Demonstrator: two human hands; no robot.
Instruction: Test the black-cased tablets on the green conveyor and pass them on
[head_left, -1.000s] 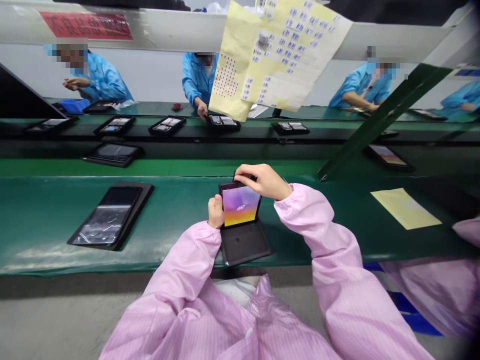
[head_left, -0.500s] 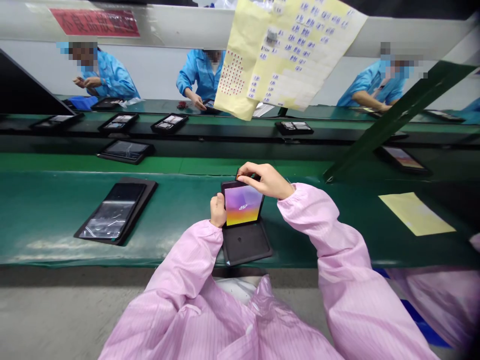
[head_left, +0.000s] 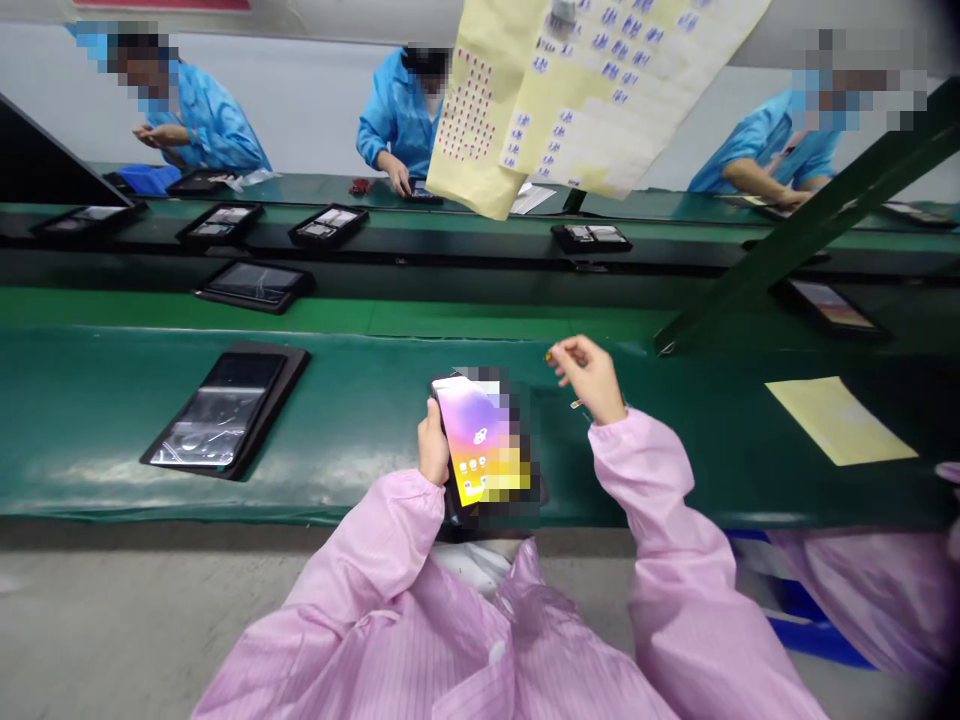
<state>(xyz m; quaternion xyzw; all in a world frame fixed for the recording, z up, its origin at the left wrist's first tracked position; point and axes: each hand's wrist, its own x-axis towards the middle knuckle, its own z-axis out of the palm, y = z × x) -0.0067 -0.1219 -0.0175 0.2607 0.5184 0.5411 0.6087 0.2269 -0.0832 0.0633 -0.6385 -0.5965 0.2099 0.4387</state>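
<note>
- Gripping tablet [head_left: 466,430] in L hand [head_left: 433,448], ctr of frame, a bit below mid-height; closed on its left edge w/ thumb up front, fingers hidden behind. Can't tell full wrap.
- Lit up w/ purple-to-yellow screen & icons, but lost along right side & lower right corner under pixel blur; can't make out what's there.
- Pinching tiny yellow bit [head_left: 550,356] w/ R hand [head_left: 591,380], right of ctr; closed nearly tip to tip, too small to ID.
- Showing also just under R hand: 2nd bit [head_left: 577,404], pale & yellow. Can't tell if held in curled fingers.
- Holding R hand over green bench [head_left: 375,430], well apart from tablet.
- Lying mid-left: dark device [head_left: 217,410] on dark case [head_left: 264,415], partly washed out by glare.
- Lying mid-right: yellow sheet [head_left: 840,420].
- Hanging top ctr: papers [head_left: 469,120], cut off by top edge, partly covering co-worker [head_left: 394,105] in blue. Can't read the writing.
- Slanting across upper right: green post [head_left: 787,248], blocking some view behind.
- Cut off & dim at lower right: another person's pink sleeve [head_left: 877,590].
</note>
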